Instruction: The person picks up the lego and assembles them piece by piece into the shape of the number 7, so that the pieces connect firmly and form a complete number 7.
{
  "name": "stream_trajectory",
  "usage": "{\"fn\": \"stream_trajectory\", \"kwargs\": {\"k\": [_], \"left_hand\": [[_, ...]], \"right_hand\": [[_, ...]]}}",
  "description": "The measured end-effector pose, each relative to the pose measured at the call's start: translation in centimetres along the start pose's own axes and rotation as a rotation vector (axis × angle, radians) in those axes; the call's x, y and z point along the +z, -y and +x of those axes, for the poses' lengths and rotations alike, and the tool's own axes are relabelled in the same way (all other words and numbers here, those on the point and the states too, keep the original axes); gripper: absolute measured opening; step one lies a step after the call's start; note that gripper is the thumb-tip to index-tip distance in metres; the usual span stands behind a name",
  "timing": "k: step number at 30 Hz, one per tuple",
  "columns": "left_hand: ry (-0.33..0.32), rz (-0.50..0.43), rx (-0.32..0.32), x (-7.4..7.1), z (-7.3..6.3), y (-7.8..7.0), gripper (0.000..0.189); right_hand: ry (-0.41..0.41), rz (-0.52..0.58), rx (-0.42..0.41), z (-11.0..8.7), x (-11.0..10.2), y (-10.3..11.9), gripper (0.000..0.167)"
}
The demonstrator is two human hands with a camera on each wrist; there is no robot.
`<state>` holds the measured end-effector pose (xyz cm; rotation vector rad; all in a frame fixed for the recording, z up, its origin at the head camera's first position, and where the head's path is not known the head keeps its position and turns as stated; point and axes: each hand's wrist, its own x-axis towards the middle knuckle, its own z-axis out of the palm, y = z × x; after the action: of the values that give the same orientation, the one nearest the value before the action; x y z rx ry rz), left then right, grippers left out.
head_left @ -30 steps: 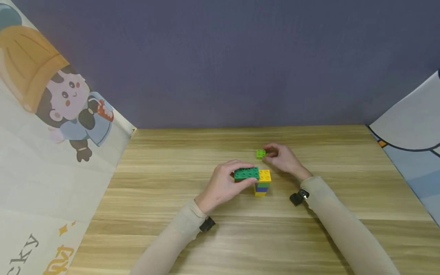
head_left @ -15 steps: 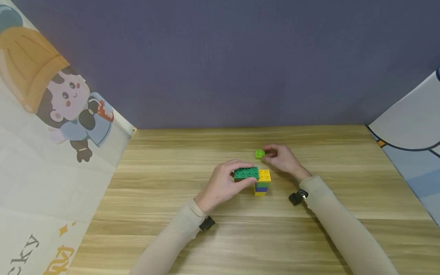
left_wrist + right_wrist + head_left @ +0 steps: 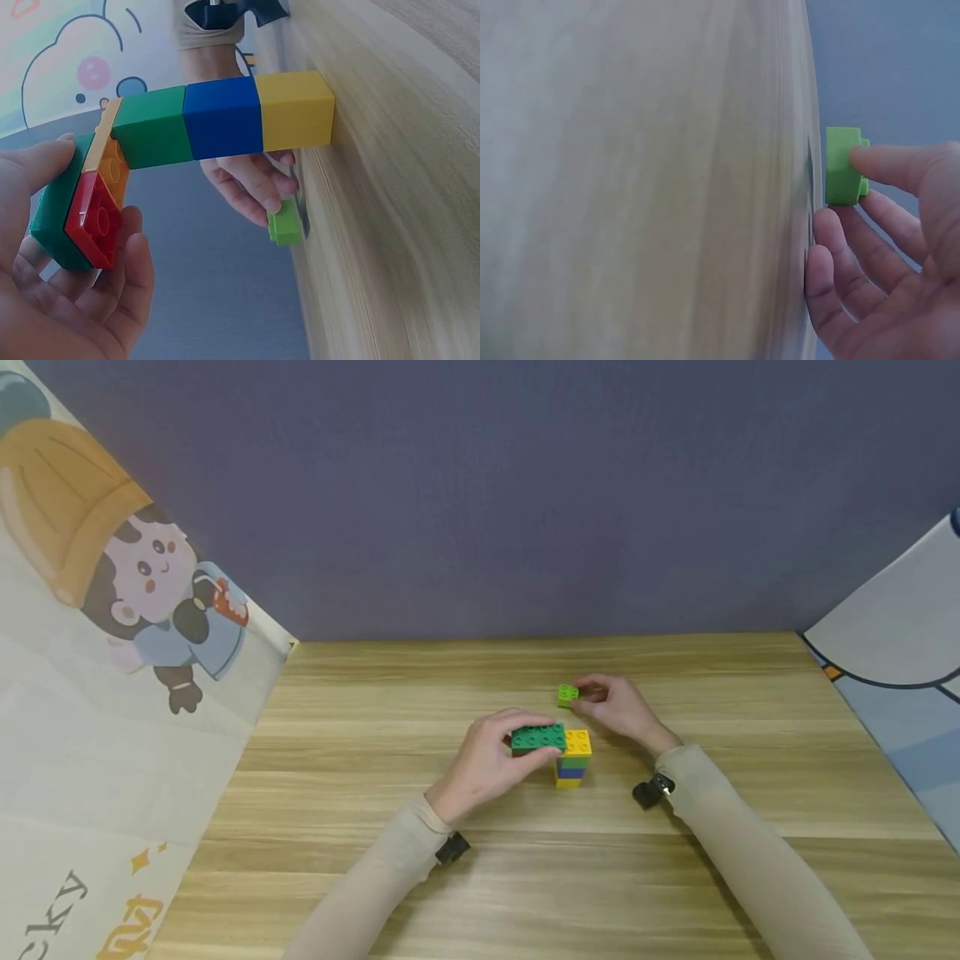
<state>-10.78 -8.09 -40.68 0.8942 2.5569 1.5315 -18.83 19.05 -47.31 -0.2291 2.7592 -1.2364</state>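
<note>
A toy-brick tower (image 3: 223, 118) rises from the table, yellow at its foot, then blue and green. On top is a yellow brick (image 3: 578, 742), orange-looking in the left wrist view. Beside that, a red brick (image 3: 94, 217) lies under a long dark green brick (image 3: 537, 738), which juts out to the left. My left hand (image 3: 487, 764) grips this upper part, thumb on the near side and fingers round the far side. Behind the tower, my right hand (image 3: 618, 710) pinches a small lime green brick (image 3: 843, 166) between thumb and fingers, close over the tabletop.
The wooden table (image 3: 360, 777) ends at a dark blue-grey wall panel (image 3: 480, 502) behind the bricks. Printed cartoon panels flank it, one on the left (image 3: 67, 735) and one on the right (image 3: 900, 627). Each wrist wears a black camera.
The lime green brick has shifted a tiny bit to the left in the right hand's pinch. The left hand and the tower look the same.
</note>
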Motion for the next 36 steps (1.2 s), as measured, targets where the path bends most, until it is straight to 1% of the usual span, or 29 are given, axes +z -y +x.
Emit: {"fn": "stream_trajectory", "kwargs": {"k": [8, 16, 21, 28, 36], "left_hand": [[-0.007, -0.002, 0.005, 0.0, 0.0, 0.1, 0.039], [-0.007, -0.009, -0.001, 0.2, 0.0, 0.0, 0.038], [-0.010, -0.006, -0.001, 0.3, -0.1, 0.1, 0.038], [-0.014, 0.006, 0.002, 0.2, -0.1, 0.1, 0.037], [-0.012, -0.005, -0.004, 0.2, -0.1, 0.0, 0.038]], "right_hand": [[-0.021, 0.025, -0.010, -0.3, -0.1, 0.0, 0.045], [-0.041, 0.040, 0.011, -0.9, -0.5, -0.1, 0.045], [-0.043, 0.055, -0.011, -1.4, -0.8, 0.2, 0.044], [-0.062, 0.038, -0.037, -2.2, -1.0, 0.9, 0.043], [-0.073, 0.035, -0.070, -3.0, -1.2, 1.3, 0.041]]}}
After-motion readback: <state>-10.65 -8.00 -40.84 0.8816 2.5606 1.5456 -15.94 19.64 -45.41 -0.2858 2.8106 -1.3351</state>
